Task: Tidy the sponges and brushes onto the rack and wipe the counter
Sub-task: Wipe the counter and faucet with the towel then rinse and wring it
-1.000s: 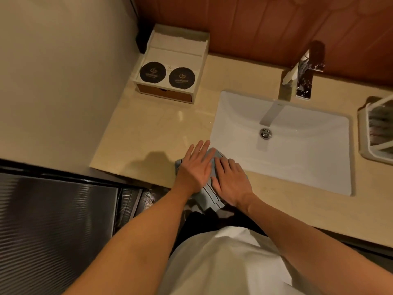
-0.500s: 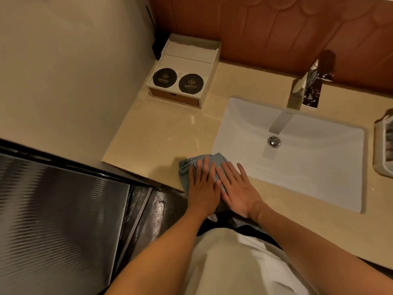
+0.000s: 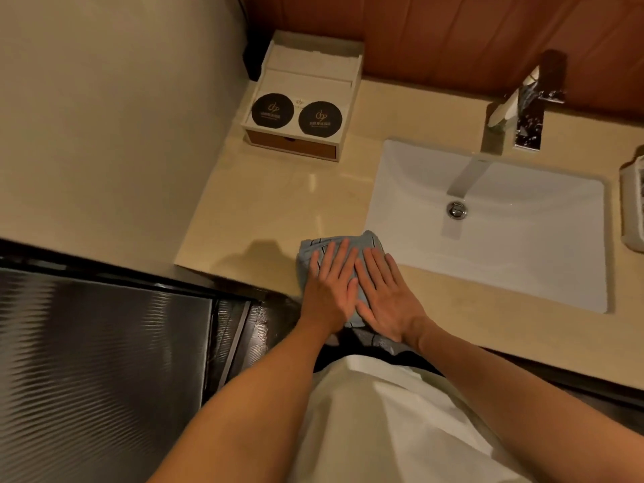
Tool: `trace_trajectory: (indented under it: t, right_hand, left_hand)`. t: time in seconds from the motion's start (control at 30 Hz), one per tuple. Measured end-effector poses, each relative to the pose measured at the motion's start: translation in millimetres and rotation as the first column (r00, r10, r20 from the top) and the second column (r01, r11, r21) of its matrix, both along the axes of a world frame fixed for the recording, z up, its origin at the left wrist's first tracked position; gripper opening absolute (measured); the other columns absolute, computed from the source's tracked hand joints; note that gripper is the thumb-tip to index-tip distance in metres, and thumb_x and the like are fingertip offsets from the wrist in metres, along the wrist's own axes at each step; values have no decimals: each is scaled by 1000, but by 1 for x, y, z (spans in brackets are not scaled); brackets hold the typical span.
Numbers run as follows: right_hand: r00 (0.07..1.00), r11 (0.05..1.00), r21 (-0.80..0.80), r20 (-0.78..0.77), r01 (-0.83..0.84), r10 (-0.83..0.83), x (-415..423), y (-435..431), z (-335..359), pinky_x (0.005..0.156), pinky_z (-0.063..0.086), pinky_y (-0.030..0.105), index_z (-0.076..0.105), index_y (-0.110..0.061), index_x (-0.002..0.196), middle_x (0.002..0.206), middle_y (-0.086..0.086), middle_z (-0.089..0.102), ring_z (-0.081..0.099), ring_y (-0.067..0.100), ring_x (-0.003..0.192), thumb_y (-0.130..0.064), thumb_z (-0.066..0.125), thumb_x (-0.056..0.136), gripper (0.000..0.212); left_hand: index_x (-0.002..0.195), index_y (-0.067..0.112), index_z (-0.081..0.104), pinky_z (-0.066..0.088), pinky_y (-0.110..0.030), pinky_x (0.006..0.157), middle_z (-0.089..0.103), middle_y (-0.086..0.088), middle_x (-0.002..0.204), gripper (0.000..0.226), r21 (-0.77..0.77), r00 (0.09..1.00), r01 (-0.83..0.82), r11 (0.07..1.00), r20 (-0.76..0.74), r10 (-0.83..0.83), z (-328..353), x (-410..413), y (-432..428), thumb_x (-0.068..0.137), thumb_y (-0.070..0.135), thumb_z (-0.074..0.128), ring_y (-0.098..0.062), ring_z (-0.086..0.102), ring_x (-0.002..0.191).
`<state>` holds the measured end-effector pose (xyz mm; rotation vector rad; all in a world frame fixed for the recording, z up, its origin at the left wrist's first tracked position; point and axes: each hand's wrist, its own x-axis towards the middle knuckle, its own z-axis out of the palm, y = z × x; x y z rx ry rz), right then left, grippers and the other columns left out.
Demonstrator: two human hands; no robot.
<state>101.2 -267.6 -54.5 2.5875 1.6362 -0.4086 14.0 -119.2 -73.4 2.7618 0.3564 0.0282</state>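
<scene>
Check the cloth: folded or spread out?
Folded: the blue striped cloth lies as a thick layered pad under the left hand and right hand, both pressing flat, at the counter edge beside the sink.

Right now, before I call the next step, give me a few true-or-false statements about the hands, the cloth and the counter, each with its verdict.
1. The left hand and right hand both lie flat, side by side, on the blue cloth. True.
2. The cloth lies inside the sink. False: it lies on the counter, by the sink's front left corner.
3. The box in the back left corner carries three black discs. False: it carries two black discs.
4. A white rack shows at the right edge of the view. True.
</scene>
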Motion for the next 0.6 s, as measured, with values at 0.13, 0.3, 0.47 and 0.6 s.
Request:
trace_trajectory:
  t: [0.13,0.3,0.47,0.6]
  right_hand:
    - [996,996,-9,4,90,-90,-19,27,-3,123,13,56,10,3,157,164,27,4,0,39,154,-47,23,105,74]
    - [976,976,-18,-19,218,-219,-44,69,-5,123,14,56,8,3,158,165,27,-1,-3,39,154,-49,19,105,75]
    - [924,925,30,-65,378,-376,-73,127,-7,124,10,56,7,5,157,164,29,-1,-4,40,154,-48,11,104,75]
    - [894,899,20,-122,437,-432,-81,170,-5,124,9,56,7,6,156,163,30,-1,-3,42,153,-47,12,103,75]
  left_hand:
    - [163,18,7,1,-49,126,-1,-2,170,60,70,986,94,993,-144,-83,5,-7,35,107,39,9,-20,-5,157]
    - [163,20,-3,-4,-48,126,-13,0,170,60,82,962,215,973,-188,-197,8,-13,85,106,40,2,-18,-14,156]
    - [162,20,-5,-1,-47,126,-15,2,169,58,113,920,362,925,-205,-335,8,-12,147,109,38,8,-17,-16,155]
    - [162,22,-7,-2,-47,126,-15,3,169,57,133,917,352,927,-249,-313,13,-13,182,109,35,9,-18,-17,155]
